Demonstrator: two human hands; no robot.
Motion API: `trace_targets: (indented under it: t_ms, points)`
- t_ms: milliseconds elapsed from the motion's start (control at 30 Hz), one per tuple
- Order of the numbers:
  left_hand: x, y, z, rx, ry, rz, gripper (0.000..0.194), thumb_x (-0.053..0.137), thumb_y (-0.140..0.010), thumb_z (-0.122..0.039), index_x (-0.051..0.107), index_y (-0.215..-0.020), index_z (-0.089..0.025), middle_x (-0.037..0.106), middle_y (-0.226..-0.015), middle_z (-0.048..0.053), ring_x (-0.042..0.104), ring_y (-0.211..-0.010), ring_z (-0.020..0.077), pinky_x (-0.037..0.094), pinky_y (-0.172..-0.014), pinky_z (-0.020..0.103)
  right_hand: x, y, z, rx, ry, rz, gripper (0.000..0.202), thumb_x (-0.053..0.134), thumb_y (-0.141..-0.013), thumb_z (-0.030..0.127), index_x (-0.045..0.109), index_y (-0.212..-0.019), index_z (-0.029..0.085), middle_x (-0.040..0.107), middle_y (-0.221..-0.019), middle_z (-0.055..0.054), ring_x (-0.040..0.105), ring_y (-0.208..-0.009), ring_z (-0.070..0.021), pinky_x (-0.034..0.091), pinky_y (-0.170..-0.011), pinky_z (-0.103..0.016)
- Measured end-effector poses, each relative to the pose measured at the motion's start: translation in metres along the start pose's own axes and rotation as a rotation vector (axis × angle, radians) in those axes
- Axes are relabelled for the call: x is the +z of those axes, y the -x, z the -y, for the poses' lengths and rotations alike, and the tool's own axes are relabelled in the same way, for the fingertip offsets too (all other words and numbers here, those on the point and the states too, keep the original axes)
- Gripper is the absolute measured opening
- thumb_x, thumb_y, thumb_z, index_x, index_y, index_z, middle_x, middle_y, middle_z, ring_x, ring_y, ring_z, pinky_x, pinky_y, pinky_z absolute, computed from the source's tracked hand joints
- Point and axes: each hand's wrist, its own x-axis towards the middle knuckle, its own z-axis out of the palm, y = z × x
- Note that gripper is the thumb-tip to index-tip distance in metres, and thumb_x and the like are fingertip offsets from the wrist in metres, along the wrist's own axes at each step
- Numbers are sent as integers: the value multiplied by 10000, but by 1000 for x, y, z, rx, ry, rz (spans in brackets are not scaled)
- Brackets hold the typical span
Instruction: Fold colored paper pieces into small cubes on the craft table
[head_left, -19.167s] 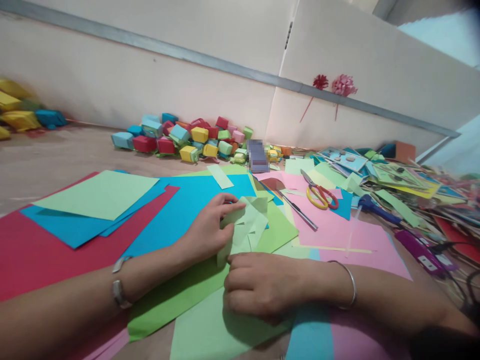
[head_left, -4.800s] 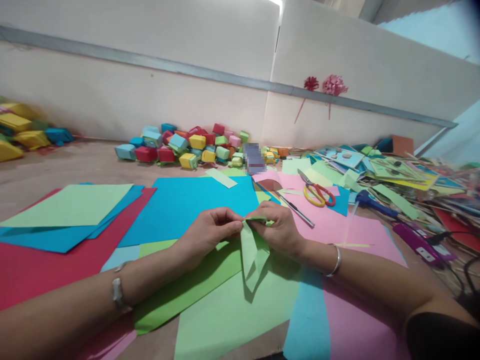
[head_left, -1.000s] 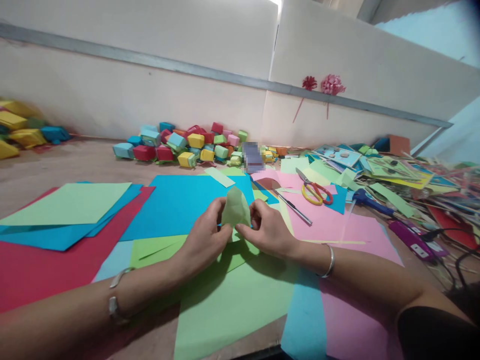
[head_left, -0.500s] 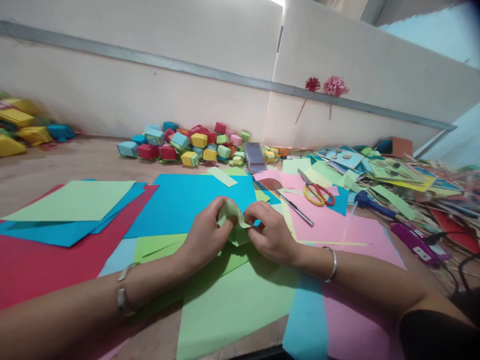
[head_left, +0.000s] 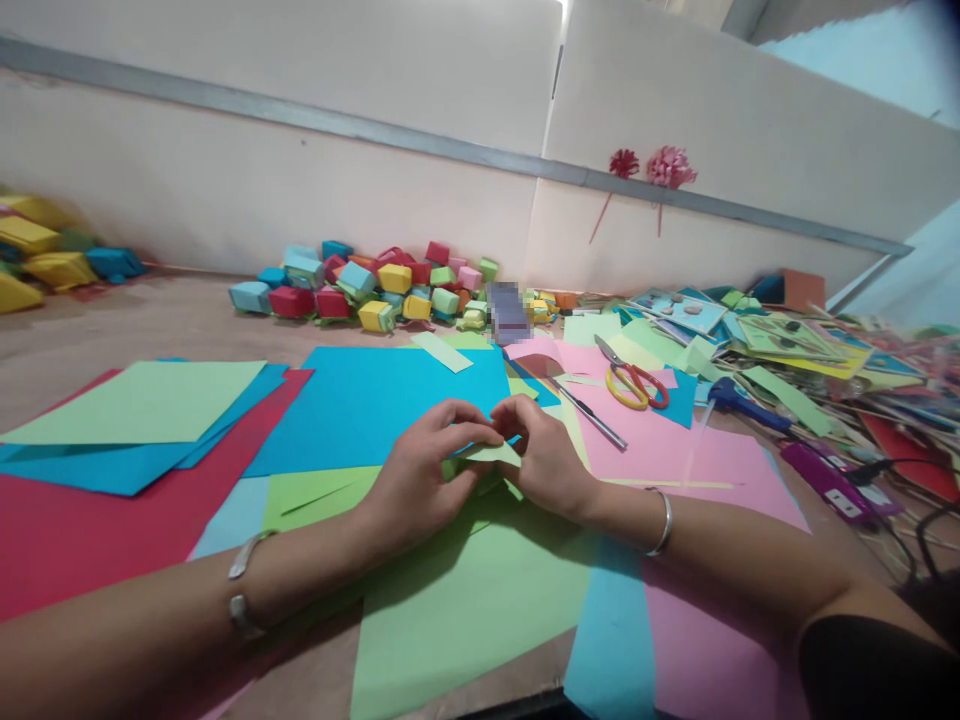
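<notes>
Between my two hands is a small piece of light green paper (head_left: 491, 454), folded and partly hidden by the fingers. My left hand (head_left: 431, 465) grips its left side, with the fingers on top and the thumb below. My right hand (head_left: 546, 460) pinches the paper's right end. Both hands are just above a light green sheet (head_left: 465, 610) and a brighter green sheet (head_left: 322, 497). Behind them lies a large blue sheet (head_left: 375, 405) with a pale green strip (head_left: 442, 352) on it.
Scissors (head_left: 634, 385) and a craft knife (head_left: 592, 412) lie on pink paper (head_left: 720, 470). A blue glue gun (head_left: 750, 407) and purple power strip (head_left: 829, 482) are at right. Several small paper boxes (head_left: 394, 280) stand by the wall. Stacked sheets (head_left: 142, 405) lie left.
The green paper has gone from an upright, curled shape to a flatter one seen nearly edge-on. My left fingers have come over its top, and both hands remain together.
</notes>
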Motion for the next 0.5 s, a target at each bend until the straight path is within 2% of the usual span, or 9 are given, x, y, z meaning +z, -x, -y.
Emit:
trace_targets:
  t_ms: [133, 200, 300, 400, 500]
  points:
    - [-1, 0, 5, 27, -100, -20, 203, 537, -865, -265, 739, -870, -245, 731, -903, 77, 667, -845, 232, 515, -740, 348, 2, 1, 3, -44, 61, 29, 118, 611, -734, 134, 564, -818, 202, 630, -817, -2, 586, -762, -144, 468, -665, -241]
    - [-1, 1, 7, 81, -175, -33, 238, 512, -902, -301, 742, -866, -248, 745, -872, 86, 670, -846, 250, 501, -756, 373, 2, 1, 3, -49, 74, 27, 60, 593, -755, 143, 572, -773, 196, 617, -763, 6, 567, -718, -135, 455, -654, -239]
    - [1, 3, 6, 128, -211, -23, 232, 495, -914, -303, 721, -921, -253, 751, -877, 86, 678, -860, 258, 499, -793, 399, 2, 2, 2, -62, 112, 20, 79, 599, -749, 152, 559, -694, 193, 598, -695, 14, 545, -671, -130, 433, -633, -239]
    - [1, 2, 1, -23, -86, -60, 243, 597, -849, -340, 626, -1065, -233, 721, -1029, 97, 678, -936, 259, 534, -798, 396, 0, 0, 1, -42, 115, -28, 86, 592, -753, 155, 573, -677, 192, 627, -713, 4, 563, -695, -135, 438, -649, -243]
    - [1, -1, -6, -273, 105, -65, 386, 721, -731, -412, 533, -1012, -227, 677, -1045, 90, 681, -957, 274, 571, -753, 394, -2, -4, -2, 19, 78, -134, 99, 584, -769, 193, 576, -670, 192, 625, -706, 2, 558, -670, -135, 433, -622, -246]
